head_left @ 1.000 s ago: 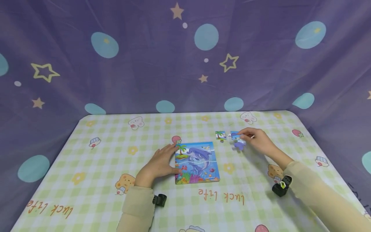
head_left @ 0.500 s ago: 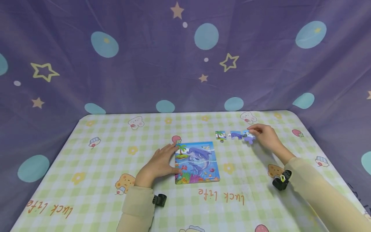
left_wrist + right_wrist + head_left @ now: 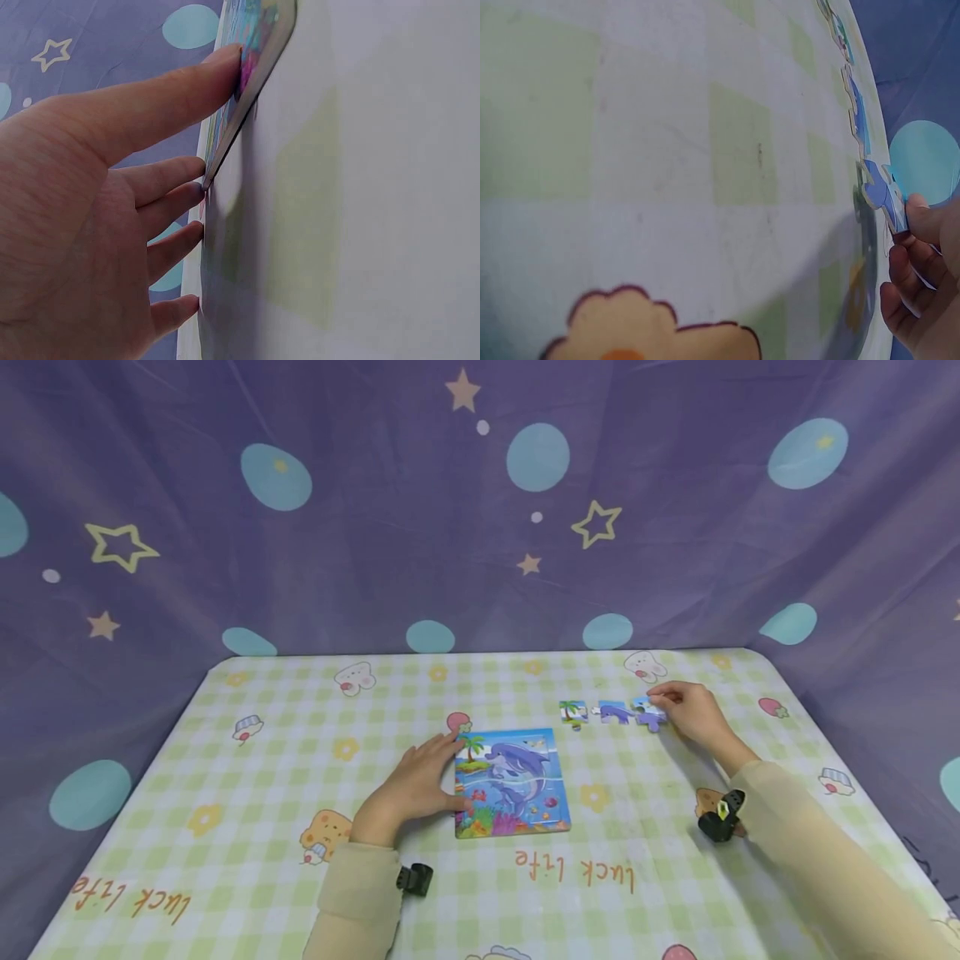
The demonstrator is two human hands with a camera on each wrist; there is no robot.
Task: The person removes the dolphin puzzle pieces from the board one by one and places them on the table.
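A square jigsaw puzzle board (image 3: 517, 777) with a dolphin sea picture lies on the table. My left hand (image 3: 410, 789) rests along its left edge, fingers nearly straight; in the left wrist view the thumb (image 3: 217, 71) presses on the board's face. Beyond the board at right, my right hand (image 3: 697, 718) pinches a blue puzzle piece (image 3: 649, 717) by its upper right side. In the right wrist view the held piece (image 3: 881, 187) is slightly tilted over the cloth. Just left of it lies a dolphin puzzle piece (image 3: 614, 713), with a palm tree puzzle piece (image 3: 572, 711) farther left.
A checkered tablecloth (image 3: 262, 827) with cartoon prints covers the table, its far edge against a purple curtain (image 3: 360, 527) with stars and blue ovals. A small black device is worn at each wrist.
My right hand has moved right with the pinched puzzle piece, from overlapping the dolphin piece to beside its right end. My left hand keeps its place on the board.
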